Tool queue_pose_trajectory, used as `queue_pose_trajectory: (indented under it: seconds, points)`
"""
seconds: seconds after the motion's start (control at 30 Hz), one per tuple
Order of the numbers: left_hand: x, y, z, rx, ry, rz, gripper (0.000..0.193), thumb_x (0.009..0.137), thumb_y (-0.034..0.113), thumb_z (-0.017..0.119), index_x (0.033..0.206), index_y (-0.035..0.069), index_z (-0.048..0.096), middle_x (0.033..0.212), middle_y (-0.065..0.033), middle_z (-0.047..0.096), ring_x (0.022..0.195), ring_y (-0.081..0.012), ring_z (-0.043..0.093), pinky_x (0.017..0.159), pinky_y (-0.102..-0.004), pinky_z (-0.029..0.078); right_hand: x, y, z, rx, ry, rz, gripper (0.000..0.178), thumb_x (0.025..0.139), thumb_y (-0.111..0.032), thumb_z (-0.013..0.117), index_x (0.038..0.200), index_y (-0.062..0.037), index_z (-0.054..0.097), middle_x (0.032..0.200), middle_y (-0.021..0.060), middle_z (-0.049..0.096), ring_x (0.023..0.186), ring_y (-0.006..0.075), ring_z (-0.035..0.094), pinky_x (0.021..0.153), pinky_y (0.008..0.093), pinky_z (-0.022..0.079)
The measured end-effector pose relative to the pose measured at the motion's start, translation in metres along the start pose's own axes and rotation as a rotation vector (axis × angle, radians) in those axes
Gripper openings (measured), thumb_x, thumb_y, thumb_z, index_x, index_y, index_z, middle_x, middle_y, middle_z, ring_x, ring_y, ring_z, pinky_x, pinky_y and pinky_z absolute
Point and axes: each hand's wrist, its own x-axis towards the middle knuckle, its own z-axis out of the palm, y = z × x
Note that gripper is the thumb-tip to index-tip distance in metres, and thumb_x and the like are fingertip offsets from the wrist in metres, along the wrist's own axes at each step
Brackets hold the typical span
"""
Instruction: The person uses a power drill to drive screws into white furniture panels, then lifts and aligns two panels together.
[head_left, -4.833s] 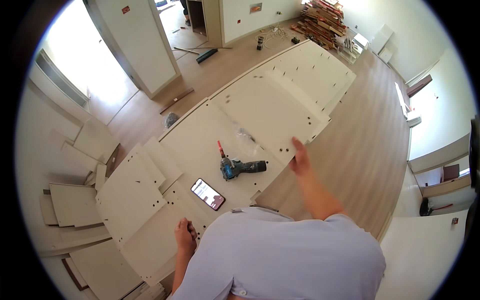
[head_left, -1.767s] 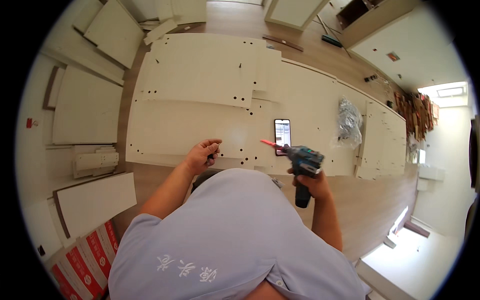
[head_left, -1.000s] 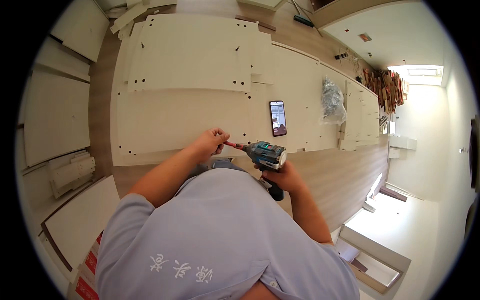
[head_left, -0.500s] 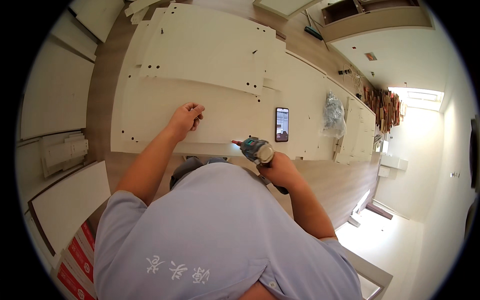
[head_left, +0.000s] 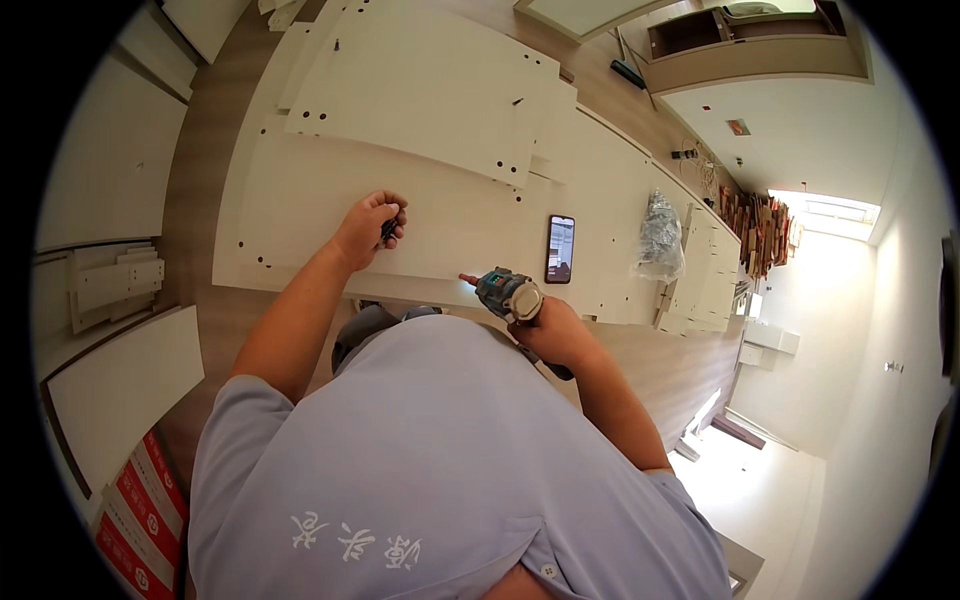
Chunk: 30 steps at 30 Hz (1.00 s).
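Note:
My left hand [head_left: 372, 230] is closed around small dark screws [head_left: 389, 229], partly hidden by the fingers, over the large white panel [head_left: 440, 240]. In my right hand [head_left: 556, 333] is a cordless drill [head_left: 508, 293] with a reddish bit and a lit work light. Its bit points left, above the panel's near edge. A phone [head_left: 560, 250] with its screen on lies right of the drill. Farther away, a second white panel [head_left: 430, 85] with dark holes lies on top, with a dark connecting bolt [head_left: 517, 101] standing in it.
At the right of the panel lie a clear bag of metal fittings [head_left: 660, 240] and narrow white boards [head_left: 700, 270]. More panels [head_left: 120, 375] and red-and-white cartons [head_left: 140, 520] stand on the left. A broom [head_left: 627, 72] lies beyond the work surface.
My left hand has turned slightly, and the dark screws in its fingers now show. The drill has shifted a little to the left. The whole view has tilted slightly.

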Motion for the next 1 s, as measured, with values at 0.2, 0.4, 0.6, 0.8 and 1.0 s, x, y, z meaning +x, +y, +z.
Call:
queue_pose_trajectory:
  seconds: [0.2, 0.4, 0.6, 0.8, 1.0]
  points:
    - [-0.005, -0.005, -0.004, -0.324, -0.063, -0.017, 0.026, 0.103, 0.01, 0.051, 0.127, 0.005, 0.058, 0.105, -0.0085, 0.067, 0.099, -0.0218, 0.069, 0.083, -0.0347, 0.061, -0.009, -0.01, -0.021, 0.113, -0.071, 0.095, 0.035, 0.082, -0.021, 0.073, 0.111, -0.0029, 0.07, 0.098, 0.0198, 0.073, 0.09, 0.0373, 0.069, 0.081, 0.0427, 0.055]
    - [-0.016, -0.012, 0.021, -0.395, -0.103, -0.081, 0.03, 0.101, 0.003, 0.051, 0.131, 0.006, 0.057, 0.111, -0.0081, 0.066, 0.109, -0.0262, 0.069, 0.096, -0.0391, 0.062, -0.023, 0.024, -0.019, 0.485, 0.006, 0.062, 0.032, 0.082, -0.009, 0.074, 0.112, 0.0001, 0.07, 0.098, 0.0123, 0.075, 0.087, 0.0199, 0.069, 0.079, 0.0361, 0.055]
    - [-0.019, -0.016, 0.042, -0.014, -0.134, -0.188, 0.035, 0.099, -0.003, 0.053, 0.131, 0.01, 0.06, 0.11, -0.0042, 0.066, 0.101, -0.019, 0.069, 0.08, -0.0335, 0.061, -0.028, 0.031, -0.015, 1.027, 0.004, -0.068, 0.034, 0.087, 0.001, 0.069, 0.12, 0.0023, 0.066, 0.107, 0.0074, 0.074, 0.085, 0.0155, 0.068, 0.079, 0.0337, 0.058]
    - [-0.019, -0.006, 0.067, 0.449, -0.349, -0.123, 0.035, 0.098, -0.004, 0.055, 0.131, 0.006, 0.06, 0.111, -0.0056, 0.067, 0.094, -0.0166, 0.068, 0.075, -0.0305, 0.058, -0.027, 0.037, -0.014, 1.045, -0.003, -0.083, 0.036, 0.087, 0.002, 0.068, 0.124, 0.0015, 0.065, 0.109, 0.0099, 0.074, 0.082, 0.0161, 0.068, 0.075, 0.0331, 0.058]
    - [-0.018, 0.009, 0.089, 0.763, -0.475, -0.074, 0.035, 0.095, -0.008, 0.055, 0.128, 0.001, 0.062, 0.108, -0.0096, 0.069, 0.095, -0.0165, 0.068, 0.077, -0.0318, 0.059, -0.02, 0.054, -0.011, 0.95, -0.022, -0.051, 0.033, 0.089, 0.002, 0.068, 0.121, 0.0019, 0.066, 0.107, 0.0085, 0.074, 0.083, 0.0152, 0.069, 0.077, 0.0327, 0.059]
